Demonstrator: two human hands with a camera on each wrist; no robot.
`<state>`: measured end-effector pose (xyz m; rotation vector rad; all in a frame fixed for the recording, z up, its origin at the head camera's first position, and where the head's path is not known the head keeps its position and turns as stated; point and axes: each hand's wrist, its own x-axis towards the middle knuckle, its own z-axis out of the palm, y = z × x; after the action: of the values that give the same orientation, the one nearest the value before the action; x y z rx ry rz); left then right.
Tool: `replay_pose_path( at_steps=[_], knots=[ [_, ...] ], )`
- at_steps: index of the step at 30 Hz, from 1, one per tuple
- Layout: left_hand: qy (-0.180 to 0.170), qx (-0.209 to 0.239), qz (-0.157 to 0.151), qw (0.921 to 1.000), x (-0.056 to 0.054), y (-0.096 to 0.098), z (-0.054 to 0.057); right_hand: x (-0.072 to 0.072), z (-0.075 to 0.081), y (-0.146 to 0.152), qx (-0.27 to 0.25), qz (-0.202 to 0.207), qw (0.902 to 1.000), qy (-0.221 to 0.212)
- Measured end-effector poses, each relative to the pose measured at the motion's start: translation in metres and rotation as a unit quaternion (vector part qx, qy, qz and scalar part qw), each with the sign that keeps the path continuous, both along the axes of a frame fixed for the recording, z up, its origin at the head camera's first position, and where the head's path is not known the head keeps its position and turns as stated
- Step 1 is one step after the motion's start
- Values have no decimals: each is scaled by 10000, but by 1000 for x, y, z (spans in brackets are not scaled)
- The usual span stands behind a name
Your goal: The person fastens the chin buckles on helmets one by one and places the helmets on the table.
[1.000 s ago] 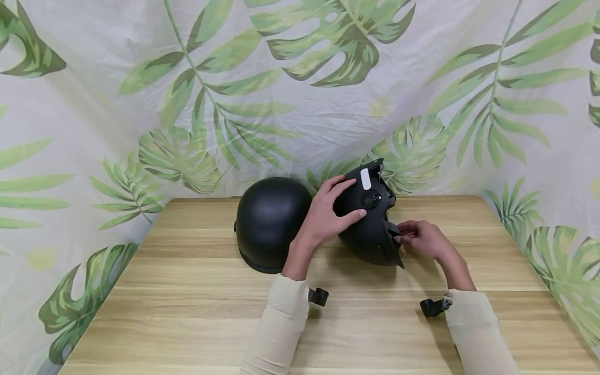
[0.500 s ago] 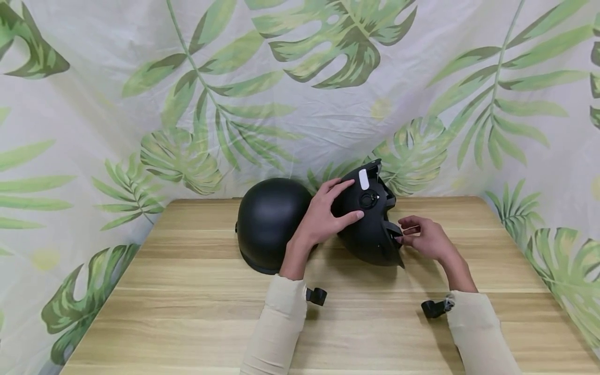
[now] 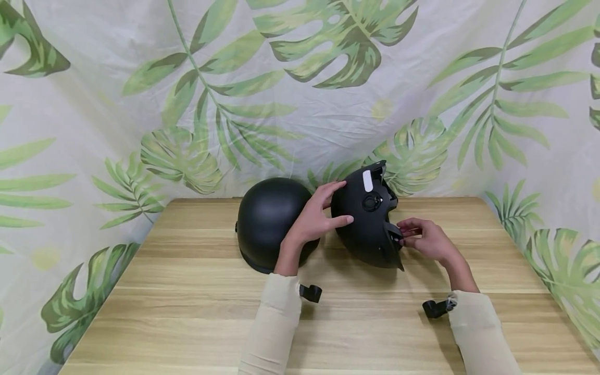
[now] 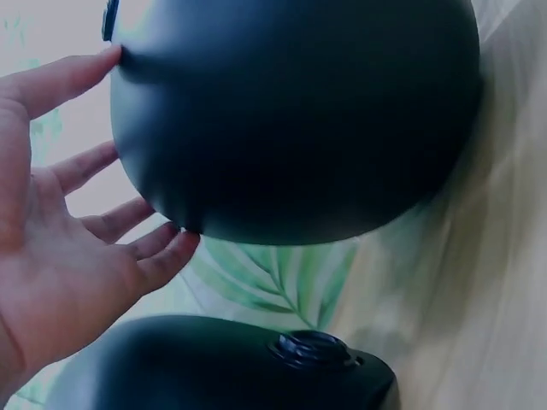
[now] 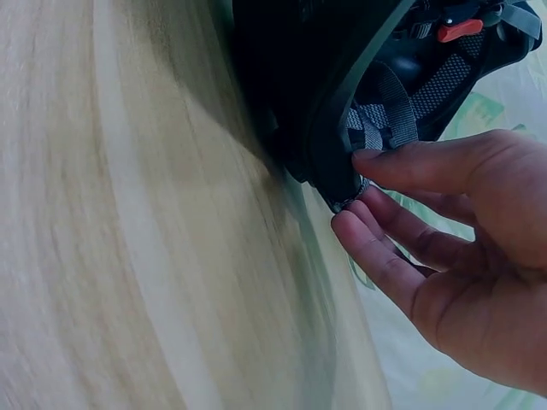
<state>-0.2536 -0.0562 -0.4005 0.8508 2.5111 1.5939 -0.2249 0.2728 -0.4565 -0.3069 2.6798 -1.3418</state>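
A black helmet (image 3: 361, 224) lies tipped on its side at the right of the table in the head view, its hollow facing right. On its shell are a white oblong patch (image 3: 367, 180) and a round dial (image 3: 372, 201). My left hand (image 3: 317, 216) has its fingers spread, fingertips at the crown of this helmet. With thumb and fingers my right hand (image 5: 444, 231) pinches the helmet's lower rim, thumb on the inner side. Inside show grey straps (image 5: 395, 102) and a red buckle tab (image 5: 460, 31). The left hand partly covers a second black helmet (image 3: 269, 221), which sits dome up.
The wood-grain table (image 3: 197, 312) ends at the back against a hanging leaf-print cloth (image 3: 328, 125). The second helmet stands close left of the tipped one, under the left wrist. Black wrist-camera mounts (image 3: 311, 293) stick out from both sleeves.
My left hand has drawn back slightly to the left, its thumb away from the dial. The tipped helmet has shifted a little. My right hand stays at the rim, its fingers drawn in closer.
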Motion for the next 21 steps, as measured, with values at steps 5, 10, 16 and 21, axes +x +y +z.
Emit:
replay_pose_path(
  at_steps=[5, 10, 16, 21],
  knots=[
    [-163, 125, -145, 9997, -4, -5, -9, -1, 2, 0, 46, 17, 9999, -107],
    [-142, 207, -93, 9996, -6, -6, -10, 0, 9, -5, 248, -33, 9996, 87],
    [-138, 152, -50, 9998, -5, -4, -9, 6, 33, -18, 385, -420, 9956, 739],
    [-128, 112, -31, 9999, -4, -4, -8, 20, 61, -35, -107, -697, 9886, 1332]
  ],
)
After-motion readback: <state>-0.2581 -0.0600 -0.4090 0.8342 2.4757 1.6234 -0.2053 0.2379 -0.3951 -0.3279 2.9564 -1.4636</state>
